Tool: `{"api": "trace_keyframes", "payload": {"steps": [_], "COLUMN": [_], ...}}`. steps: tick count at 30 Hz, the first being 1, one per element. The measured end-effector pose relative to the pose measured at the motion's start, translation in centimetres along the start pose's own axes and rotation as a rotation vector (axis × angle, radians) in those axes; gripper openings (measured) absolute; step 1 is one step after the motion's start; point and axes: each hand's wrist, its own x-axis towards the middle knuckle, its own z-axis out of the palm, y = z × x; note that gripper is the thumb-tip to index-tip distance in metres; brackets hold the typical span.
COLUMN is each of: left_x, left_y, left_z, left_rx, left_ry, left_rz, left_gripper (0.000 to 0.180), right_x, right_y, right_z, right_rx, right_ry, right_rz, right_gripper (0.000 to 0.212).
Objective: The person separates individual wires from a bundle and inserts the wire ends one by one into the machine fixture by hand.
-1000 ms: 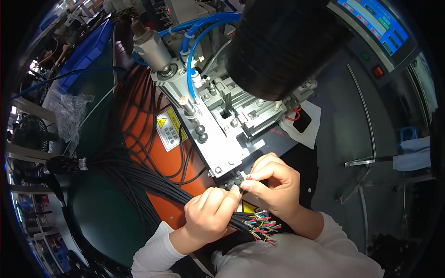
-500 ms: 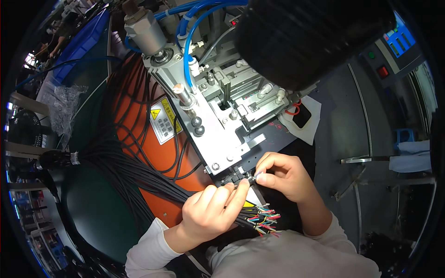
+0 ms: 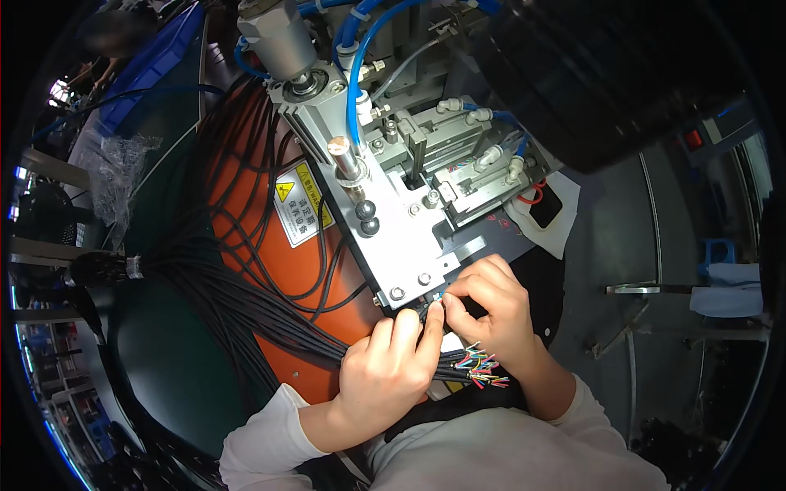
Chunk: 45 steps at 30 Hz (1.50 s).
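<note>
My left hand (image 3: 389,360) is closed, its thumb and forefinger pressed together at the front corner of the metal pneumatic fixture (image 3: 403,254). A black cable appears to be in its grip, mostly hidden by the fingers. Against its fingertips, my right hand (image 3: 491,311) pinches the thin wires (image 3: 438,297) at that cable's tip; a bit of blue and white shows there. Beneath and beside my left hand runs a thick bundle of black cables (image 3: 286,323). Its stripped ends, with red, blue, yellow and white wires (image 3: 483,366), fan out below my right hand.
The fixture stands on an orange base (image 3: 282,274) bearing a warning label (image 3: 303,204). Blue air hoses (image 3: 354,90) rise from it. A large black cylinder shape (image 3: 589,82) blocks the upper right. A dark phone-like object (image 3: 544,209) lies on a white sheet beyond the fixture.
The fixture sits slightly farther right and higher in view. Both hands have come closer together, the right hand turning upward; the wire ends below shifted up slightly.
</note>
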Motion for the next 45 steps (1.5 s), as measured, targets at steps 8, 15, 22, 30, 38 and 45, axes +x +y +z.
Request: {"api": "trace_keyframes", "payload": {"steps": [8, 15, 22, 30, 38, 45], "left_x": [0.7, 0.8, -0.5, 0.1, 0.5, 0.5], "left_y": [-0.7, -1.2, -0.1, -1.0, -2.1, -1.8], "left_z": [0.5, 0.5, -1.0, -1.9, -1.4, -1.4], "left_rx": [-0.081, -0.123, 0.096, -0.169, -0.397, -0.481], "left_ry": [0.08, 0.148, -0.035, 0.001, 0.276, 0.3], "left_rz": [0.035, 0.007, -0.028, 0.022, 0.136, 0.048], "left_gripper": [0.03, 0.026, 0.023, 0.027, 0.031, 0.018], "right_x": [-1.2, -0.4, -0.6, 0.8, 0.9, 0.6], "right_y": [1.7, 0.1, 1.4, 0.6, -1.6, -3.3], "right_z": [1.5, 0.9, 0.2, -3.0, -2.0, -0.1], "right_rx": [0.559, 0.282, 0.481, 0.687, 0.632, 0.645], "right_ry": [0.001, 0.032, 0.001, -0.333, -0.024, 0.226], "right_rz": [0.453, 0.283, 0.375, -0.236, -0.019, 0.043], "right_gripper": [0.007, 0.006, 0.011, 0.025, 0.02, 0.029]}}
